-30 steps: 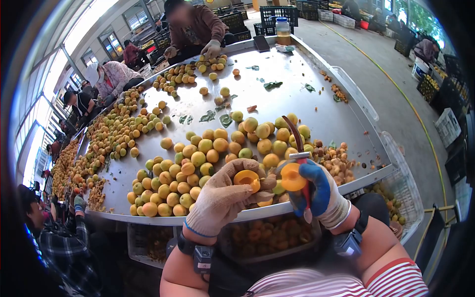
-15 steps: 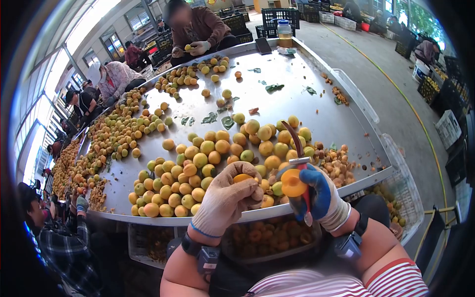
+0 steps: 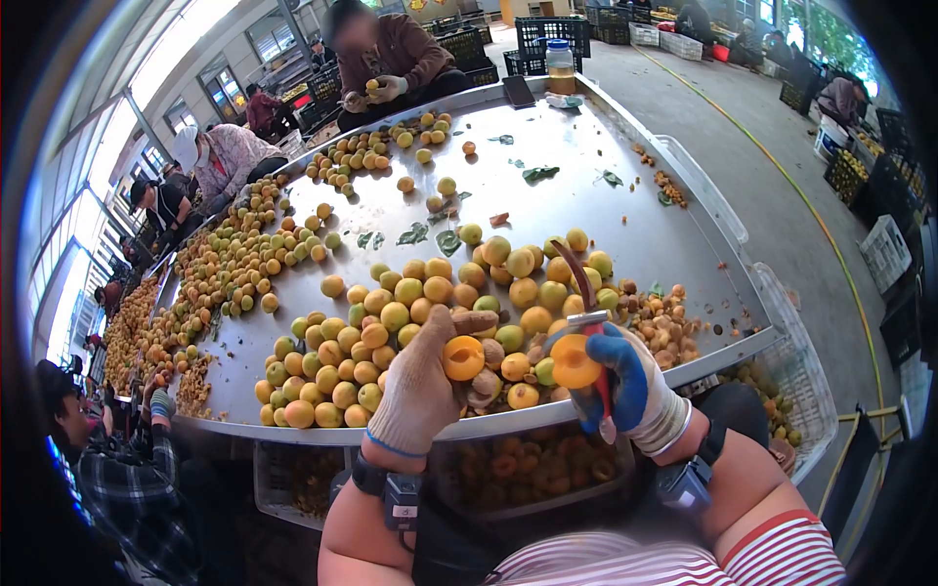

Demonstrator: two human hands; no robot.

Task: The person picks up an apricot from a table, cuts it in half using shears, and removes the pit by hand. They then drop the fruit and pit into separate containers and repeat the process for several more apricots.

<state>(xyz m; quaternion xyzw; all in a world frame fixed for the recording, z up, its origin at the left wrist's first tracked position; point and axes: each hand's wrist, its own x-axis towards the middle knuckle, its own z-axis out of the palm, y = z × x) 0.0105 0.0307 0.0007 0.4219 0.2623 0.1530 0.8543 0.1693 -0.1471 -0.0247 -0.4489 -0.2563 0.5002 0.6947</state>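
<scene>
My left hand (image 3: pixel 422 376), in a soiled white knit glove, holds an apricot half (image 3: pixel 463 358) with its hollow cut face showing. My right hand (image 3: pixel 635 386) wears a blue-coated glove and is closed around a red-handled tool (image 3: pixel 605 391) with a metal crosspiece and a curved brown upper end. Another apricot half (image 3: pixel 575 361) sits at the right fingers, its hollow face toward me. Both hands are over the near edge of the metal table (image 3: pixel 586 210). Whole apricots (image 3: pixel 395 315) are heaped just beyond and left of them.
Pits and scraps (image 3: pixel 664 327) lie to the right on the table. Below its edge is a tub of apricot pieces (image 3: pixel 532 469). A white crate (image 3: pixel 796 381) stands at right. Across the table a person (image 3: pixel 401 59) handles fruit, near a phone (image 3: pixel 519 92) and a jar (image 3: pixel 560 63).
My left hand has turned and its fingers have opened out somewhat, so the apricot half in it now shows its cut face. My right hand has barely moved.
</scene>
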